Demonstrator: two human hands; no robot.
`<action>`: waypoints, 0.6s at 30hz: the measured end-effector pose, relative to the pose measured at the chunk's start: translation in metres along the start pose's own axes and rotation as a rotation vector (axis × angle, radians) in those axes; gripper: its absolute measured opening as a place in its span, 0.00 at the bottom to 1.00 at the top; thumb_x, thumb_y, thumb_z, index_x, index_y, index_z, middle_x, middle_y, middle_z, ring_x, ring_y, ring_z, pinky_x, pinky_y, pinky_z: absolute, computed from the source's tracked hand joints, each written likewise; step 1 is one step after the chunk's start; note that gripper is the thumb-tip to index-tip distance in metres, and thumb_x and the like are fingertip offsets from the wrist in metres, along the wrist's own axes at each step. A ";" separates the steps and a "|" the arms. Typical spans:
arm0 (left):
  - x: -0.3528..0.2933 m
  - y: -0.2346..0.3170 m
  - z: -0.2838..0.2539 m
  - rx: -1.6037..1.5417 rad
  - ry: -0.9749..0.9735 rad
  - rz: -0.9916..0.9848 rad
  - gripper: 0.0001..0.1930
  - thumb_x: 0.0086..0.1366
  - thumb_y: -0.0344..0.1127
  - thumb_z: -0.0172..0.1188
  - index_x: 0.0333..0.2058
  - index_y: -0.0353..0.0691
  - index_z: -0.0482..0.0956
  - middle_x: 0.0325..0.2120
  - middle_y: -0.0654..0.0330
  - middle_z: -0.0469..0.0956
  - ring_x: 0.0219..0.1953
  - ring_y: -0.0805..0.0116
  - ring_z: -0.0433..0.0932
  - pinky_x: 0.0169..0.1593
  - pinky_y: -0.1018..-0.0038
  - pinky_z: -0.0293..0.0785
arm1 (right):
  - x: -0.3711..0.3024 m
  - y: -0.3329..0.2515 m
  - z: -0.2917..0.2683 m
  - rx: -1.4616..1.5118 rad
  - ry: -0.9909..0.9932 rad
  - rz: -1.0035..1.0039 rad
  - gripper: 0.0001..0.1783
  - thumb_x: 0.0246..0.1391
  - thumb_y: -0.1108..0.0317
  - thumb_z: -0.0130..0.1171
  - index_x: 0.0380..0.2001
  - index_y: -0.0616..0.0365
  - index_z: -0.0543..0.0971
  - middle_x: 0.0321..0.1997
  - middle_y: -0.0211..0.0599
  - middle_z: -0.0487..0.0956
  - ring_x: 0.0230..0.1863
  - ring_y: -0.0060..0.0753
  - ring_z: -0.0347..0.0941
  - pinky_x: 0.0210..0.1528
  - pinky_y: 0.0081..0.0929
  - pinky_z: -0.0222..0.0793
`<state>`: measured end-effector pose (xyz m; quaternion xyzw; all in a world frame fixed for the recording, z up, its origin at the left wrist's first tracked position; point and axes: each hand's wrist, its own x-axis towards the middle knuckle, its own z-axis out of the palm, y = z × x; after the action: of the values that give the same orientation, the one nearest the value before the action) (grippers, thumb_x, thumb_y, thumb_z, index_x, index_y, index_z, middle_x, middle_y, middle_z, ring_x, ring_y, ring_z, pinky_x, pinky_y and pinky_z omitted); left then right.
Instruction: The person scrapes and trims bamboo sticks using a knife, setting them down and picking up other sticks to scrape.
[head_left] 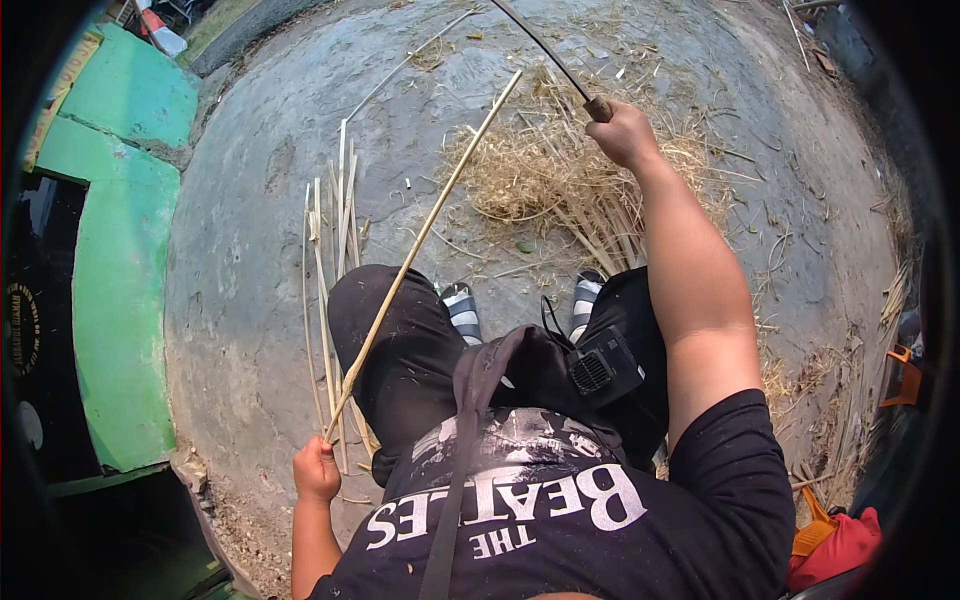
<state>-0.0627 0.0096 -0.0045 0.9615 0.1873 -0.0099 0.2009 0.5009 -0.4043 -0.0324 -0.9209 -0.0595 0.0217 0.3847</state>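
Note:
My left hand (pixel 316 472), low on the left, is closed round the bottom end of a long, pale bamboo strip (pixel 431 222). The strip slants up and to the right across my left knee, its far end free in the air. Raised at the upper right, my right hand (pixel 626 136) grips the short wooden handle of a long-bladed knife (pixel 545 47). Its dark, narrow blade points up and left, apart from the strip, and its tip runs to the top edge of the picture.
A heap of pale shavings (pixel 520 175) lies on the concrete floor (pixel 250 230) beyond my feet. Several split strips (pixel 322 270) rest beside my left knee. A green wall (pixel 125 300) stands left. A small black device (pixel 606 366) sits on my lap; red cloth (pixel 845 550) lies lower right.

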 end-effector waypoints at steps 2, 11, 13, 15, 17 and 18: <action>-0.002 0.002 -0.001 -0.008 0.002 -0.006 0.26 0.77 0.53 0.44 0.27 0.37 0.70 0.19 0.44 0.73 0.25 0.35 0.75 0.28 0.51 0.67 | 0.007 0.012 0.005 0.086 0.021 0.049 0.17 0.50 0.57 0.64 0.42 0.53 0.85 0.37 0.41 0.85 0.41 0.38 0.82 0.46 0.36 0.74; 0.038 0.059 0.014 -0.014 0.055 -0.032 0.24 0.76 0.54 0.49 0.31 0.37 0.74 0.19 0.44 0.75 0.25 0.36 0.77 0.28 0.52 0.69 | -0.031 -0.048 0.000 0.155 -0.073 -0.273 0.14 0.52 0.59 0.65 0.40 0.54 0.85 0.32 0.38 0.85 0.35 0.35 0.81 0.42 0.35 0.75; 0.046 0.078 0.019 -0.047 0.059 -0.077 0.23 0.75 0.54 0.51 0.33 0.36 0.74 0.19 0.43 0.75 0.25 0.36 0.77 0.28 0.51 0.70 | -0.051 -0.075 0.003 0.023 -0.246 -0.436 0.11 0.52 0.61 0.65 0.36 0.52 0.84 0.31 0.42 0.84 0.34 0.42 0.82 0.40 0.41 0.76; 0.050 0.088 0.025 0.035 0.093 -0.055 0.23 0.75 0.53 0.52 0.35 0.35 0.75 0.19 0.43 0.76 0.26 0.35 0.78 0.29 0.51 0.70 | -0.071 -0.099 0.017 -0.208 -0.367 -0.556 0.08 0.48 0.64 0.64 0.33 0.51 0.83 0.31 0.44 0.84 0.36 0.49 0.82 0.39 0.46 0.76; 0.053 0.090 0.032 -0.082 0.082 -0.057 0.23 0.75 0.53 0.53 0.35 0.35 0.74 0.20 0.43 0.76 0.26 0.35 0.78 0.29 0.50 0.70 | -0.088 -0.106 0.029 -0.327 -0.457 -0.668 0.08 0.44 0.66 0.63 0.31 0.51 0.82 0.31 0.43 0.84 0.37 0.52 0.82 0.41 0.48 0.77; 0.054 0.089 0.036 -0.088 0.083 -0.052 0.23 0.75 0.53 0.51 0.35 0.35 0.74 0.20 0.42 0.77 0.26 0.34 0.78 0.28 0.50 0.70 | -0.092 -0.105 0.038 -0.393 -0.486 -0.697 0.09 0.42 0.67 0.62 0.31 0.50 0.83 0.32 0.42 0.84 0.38 0.51 0.82 0.42 0.47 0.78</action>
<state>0.0217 -0.0608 -0.0090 0.9461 0.2208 0.0331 0.2347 0.3963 -0.3165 0.0150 -0.8696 -0.4566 0.0948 0.1621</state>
